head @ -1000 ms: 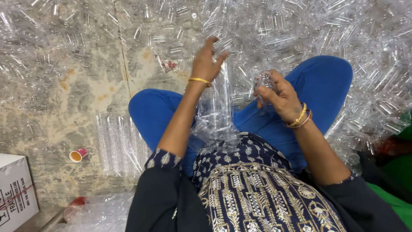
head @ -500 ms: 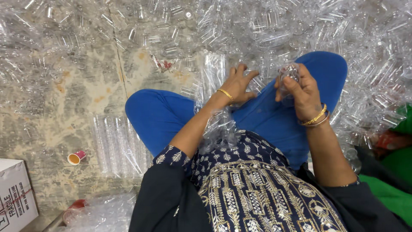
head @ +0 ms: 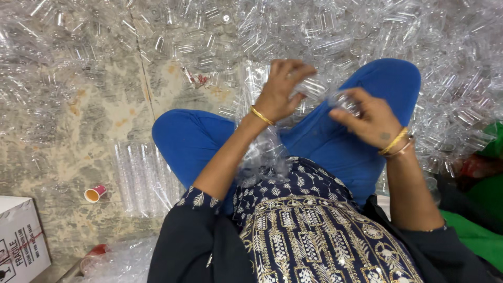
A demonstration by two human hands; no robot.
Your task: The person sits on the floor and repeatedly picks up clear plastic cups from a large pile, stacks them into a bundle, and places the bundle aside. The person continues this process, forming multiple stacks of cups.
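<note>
A cardboard box (head: 21, 238) sits far left, with a small paper cup (head: 95, 193) on the floor and a flat row of clear tubes (head: 144, 178) beside it. The left hand (head: 280, 90) curls around clear plastic tubes (head: 309, 86) over the lap; the right hand (head: 369, 118) pinches another tube (head: 343, 99). They look light, slick and crushable, best held mid-length.

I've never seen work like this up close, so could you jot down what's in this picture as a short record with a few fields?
setting: person seated cross-legged on a worn floor
left hand: fingers curled on clear plastic pieces
right hand: grips a small clear plastic piece
around: heap of clear plastic pieces
lap: more clear plastic
floor items: flat row of clear tubes, small paper cup on its side
corner: white cardboard box
</note>
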